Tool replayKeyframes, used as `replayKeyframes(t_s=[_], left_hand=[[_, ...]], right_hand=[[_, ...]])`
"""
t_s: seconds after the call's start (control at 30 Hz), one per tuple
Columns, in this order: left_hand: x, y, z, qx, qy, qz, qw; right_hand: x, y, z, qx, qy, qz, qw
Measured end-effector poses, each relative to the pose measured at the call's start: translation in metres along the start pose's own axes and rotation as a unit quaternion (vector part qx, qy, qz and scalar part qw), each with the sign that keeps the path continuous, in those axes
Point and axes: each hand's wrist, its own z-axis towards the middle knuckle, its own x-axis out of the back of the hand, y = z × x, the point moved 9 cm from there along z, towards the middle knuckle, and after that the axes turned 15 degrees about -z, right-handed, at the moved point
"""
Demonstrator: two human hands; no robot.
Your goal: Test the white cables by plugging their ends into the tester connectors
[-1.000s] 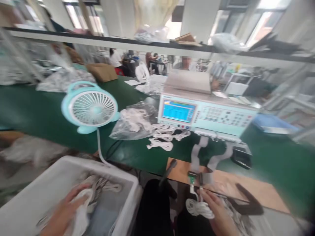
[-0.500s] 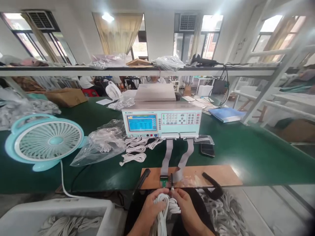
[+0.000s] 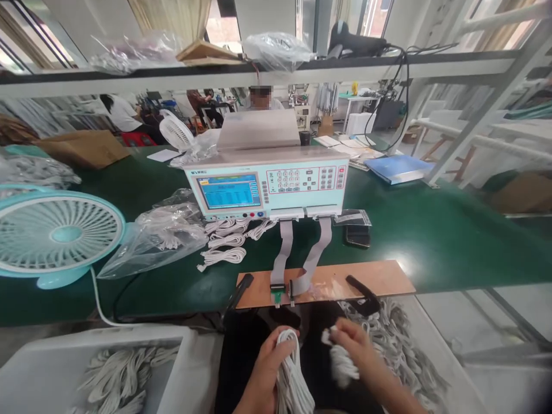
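My left hand (image 3: 273, 359) is closed around a bundle of coiled white cables (image 3: 293, 374) above my lap. Off to the right, my right hand (image 3: 353, 339) pinches the connector end of another coiled white cable (image 3: 342, 362), which hangs blurred below the fingers. Ahead of both hands, a green connector board (image 3: 277, 296) and a second small connector (image 3: 292, 300) sit at the front edge of a wooden board (image 3: 332, 287). Grey ribbon cables (image 3: 282, 250) run from them to a test instrument (image 3: 267, 184) with a lit blue screen.
A white bin (image 3: 181, 356) of cables stands at lower left, and a heap of cables (image 3: 401, 345) lies at lower right. Black clamps (image 3: 364, 296) hold the wooden board. A turquoise fan (image 3: 64, 233), a plastic bag (image 3: 159, 236) and a phone (image 3: 357, 236) are on the green table.
My right hand has moved right, away from the connectors and my left hand, carrying a coiled cable. My left hand still grips its bundle. The view has tilted downward.
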Motion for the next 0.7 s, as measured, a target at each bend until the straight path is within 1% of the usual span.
replayKeyframes(t_s=[0.03,0.07,0.1,0.13,0.17,0.2,0.27,0.3,0.33,0.37,0.43,0.47,0.53,0.57,0.63,0.7], left_hand=[[0.002,0.0,0.0,-0.005,0.012,0.009,1.0],[0.003,0.0,0.001,-0.01,0.024,0.02,0.999],[0.002,-0.001,0.003,-0.011,0.03,0.036,0.999],[0.0,-0.003,0.006,-0.01,0.031,0.058,0.998],[-0.004,-0.006,0.009,-0.011,0.025,0.087,0.996],[-0.01,-0.008,0.012,-0.016,0.012,0.119,0.993],[-0.025,-0.009,0.016,-0.054,-0.019,0.18,0.982],[-0.031,-0.007,0.017,-0.08,-0.033,0.204,0.975],[-0.036,-0.006,0.017,-0.098,-0.043,0.22,0.97],[-0.038,-0.006,0.017,-0.103,-0.049,0.228,0.967],[-0.032,-0.008,0.015,-0.079,-0.045,0.225,0.97],[-0.026,-0.007,0.014,-0.065,-0.038,0.219,0.973],[-0.011,-0.005,0.012,-0.053,-0.018,0.212,0.976],[-0.005,-0.004,0.011,-0.052,-0.011,0.212,0.976],[0.004,-0.004,0.01,-0.052,-0.012,0.212,0.976],[0.004,-0.008,0.009,-0.05,-0.036,0.213,0.975]], right_hand=[[0.022,0.001,-0.004,0.022,0.014,-0.09,0.996],[0.044,0.003,-0.01,0.031,0.051,-0.176,0.983],[0.062,0.003,-0.016,0.036,0.096,-0.235,0.967],[0.069,0.002,-0.022,0.039,0.116,-0.27,0.955],[0.066,0.002,-0.027,0.039,0.111,-0.279,0.953],[0.052,0.002,-0.03,0.038,0.078,-0.262,0.961],[0.005,0.001,-0.035,0.049,-0.043,-0.184,0.981],[-0.017,-0.003,-0.037,0.063,-0.083,-0.14,0.985],[-0.033,-0.008,-0.037,0.077,-0.103,-0.092,0.987],[-0.044,-0.01,-0.036,0.083,-0.118,-0.037,0.989],[-0.055,-0.006,-0.032,0.055,-0.133,0.088,0.986],[-0.057,0.001,-0.03,0.022,-0.143,0.154,0.977],[-0.059,0.014,-0.028,-0.043,-0.16,0.261,0.951],[-0.058,0.018,-0.028,-0.066,-0.165,0.297,0.938],[-0.06,0.022,-0.028,-0.088,-0.178,0.336,0.921],[-0.064,0.023,-0.028,-0.092,-0.191,0.344,0.915]])
